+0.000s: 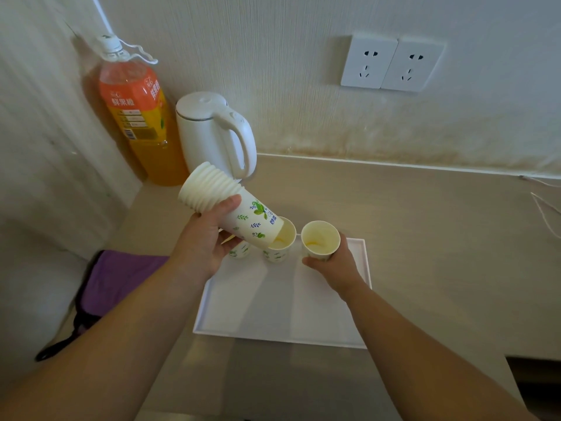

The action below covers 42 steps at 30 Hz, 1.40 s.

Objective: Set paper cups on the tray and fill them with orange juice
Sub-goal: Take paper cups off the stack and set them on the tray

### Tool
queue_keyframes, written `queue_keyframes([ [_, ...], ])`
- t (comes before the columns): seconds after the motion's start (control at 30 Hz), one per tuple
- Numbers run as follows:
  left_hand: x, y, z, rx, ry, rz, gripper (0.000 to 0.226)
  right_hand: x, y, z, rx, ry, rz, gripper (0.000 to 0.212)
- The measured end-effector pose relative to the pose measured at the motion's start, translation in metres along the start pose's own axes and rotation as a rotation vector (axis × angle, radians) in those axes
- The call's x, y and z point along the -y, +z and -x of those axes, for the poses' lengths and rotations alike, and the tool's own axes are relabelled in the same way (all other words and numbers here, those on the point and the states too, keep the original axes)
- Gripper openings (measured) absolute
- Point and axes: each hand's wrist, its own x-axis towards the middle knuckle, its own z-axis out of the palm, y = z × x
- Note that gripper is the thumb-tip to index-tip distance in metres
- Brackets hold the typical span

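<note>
Forearms (127, 338) in, both hands loaded over white plastic tray (282, 305).
Left hand (206, 247) grips tilted leaf-printed paper-cup stack (239, 214) as dispenser; right hand (332, 267) grips single cup (320, 241) to seat it.

Bottle (142, 117) left of kettle (212, 132)

We see the left hand (206, 247) gripping a tilted stack of paper cups (230, 208), its base end over the middle cup (279, 247) at the tray's (273, 305) 12 o'clock edge. Left cup (239, 250) at 11, half hidden. Right hand (334, 262) grips a single cup (320, 238) at 1. Juice bottle (136, 117) and kettle (209, 132) side by side at our 10-11 o'clock.
</note>
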Motion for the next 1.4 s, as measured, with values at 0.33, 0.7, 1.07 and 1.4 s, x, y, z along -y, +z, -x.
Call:
queue_keyframes([
  [0.33,0.005,0.015,0.004,0.106,0.036,-0.075,0.042,0.03,-0.027,0.038,-0.203,-0.083,0.091,0.062],
  [0.7,0.018,0.054,0.024,0.369,0.09,-0.325,0.054,0.127,-0.009,0.047,0.208,-0.241,0.229,0.067],
  [1.07,0.008,0.058,0.023,0.057,0.026,-0.046,0.017,0.087,-0.042,0.058,0.062,-0.208,0.251,0.078],
  [1.4,0.013,0.059,0.015,0.076,-0.012,-0.013,0.016,0.02,-0.097,0.039,-0.166,0.004,-0.286,0.076],
])
